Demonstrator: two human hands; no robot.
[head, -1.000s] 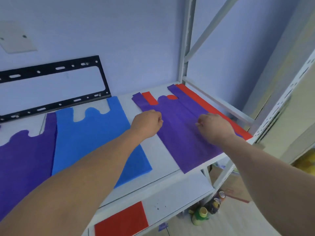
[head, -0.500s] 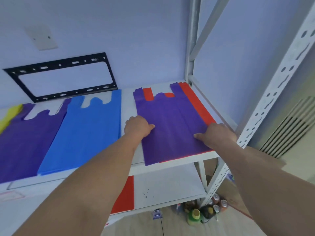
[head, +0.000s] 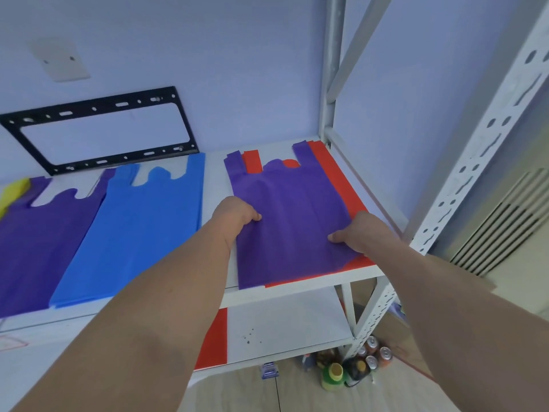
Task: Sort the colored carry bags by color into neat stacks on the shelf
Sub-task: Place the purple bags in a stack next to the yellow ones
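Purple fabric is gripped at both side edges: a purple carry bag (head: pixel 289 221) lying on top of a red carry bag (head: pixel 335 176) at the right end of the shelf (head: pixel 297 292) is held by the left hand (head: pixel 236 214) on its left edge and the right hand (head: pixel 361 233) on its right edge. The fingers of both hands are curled in and pinched on the fabric, though how much is caught underneath cannot be made out. The step in hand is judged to be the removal of the misplaced purple bag from the red one. A lift clear of the red bag is called for next, then a carry leftward past the blue carry bag (head: pixel 142 233) to the purple stack (head: pixel 44 248) at the far left, with edges and handles squared. The purple stack is cut off by the frame edge, only a corner of a yellow bag (head: pixel 13 190) is seen, and another red bag (head: pixel 214 340) on the lower shelf is mostly hidden by the left forearm.
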